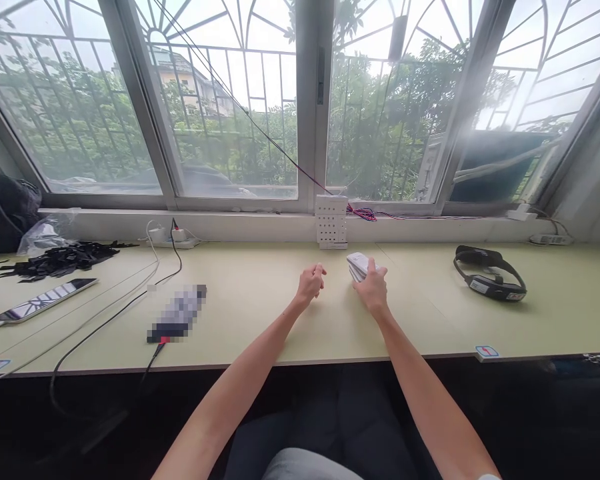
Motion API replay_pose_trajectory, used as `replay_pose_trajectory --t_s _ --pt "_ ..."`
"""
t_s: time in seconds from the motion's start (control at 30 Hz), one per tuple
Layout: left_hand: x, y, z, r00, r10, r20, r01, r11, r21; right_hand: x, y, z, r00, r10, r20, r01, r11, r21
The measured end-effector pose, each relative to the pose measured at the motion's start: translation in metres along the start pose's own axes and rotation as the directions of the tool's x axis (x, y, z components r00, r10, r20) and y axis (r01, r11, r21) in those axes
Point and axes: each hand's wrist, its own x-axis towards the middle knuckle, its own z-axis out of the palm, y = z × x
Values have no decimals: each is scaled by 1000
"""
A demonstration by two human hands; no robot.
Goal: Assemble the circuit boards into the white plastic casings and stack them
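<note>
My right hand is closed around a small stack of flat white pieces, thumb on top. The stack is tilted above or against the table; its exact kind does not show. To its left, my left hand is apart from the stack, fingers curled in and knuckles up. Whatever those fingers hold, if anything, is hidden. Just behind both hands, white blocks with rows of small dark holes stand upright against the sill.
On the pale yellow table, a black headset with a strap lies right. At left are a blurred-out device on a black cable, a phone, and a pile of black strips. Red and blue wires run along the sill.
</note>
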Motion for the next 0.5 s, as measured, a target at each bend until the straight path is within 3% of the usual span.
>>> replay_pose_trajectory --t_s 0.2,0.3,0.37,0.5 --pt "1 -1 1 999 -7 -46 11 997 79 -2 -7 9 996 -84 34 81 994 78" --pt "3 -2 -3 981 -6 -195 32 991 129 -4 -11 14 987 -145 72 135 982 132" --pt "6 -3 -8 945 -9 -327 59 988 144 -4 -12 17 973 -207 100 188 967 173" --pt "13 -6 -16 888 -97 -449 132 990 46 0 -12 23 900 -408 155 358 893 271"
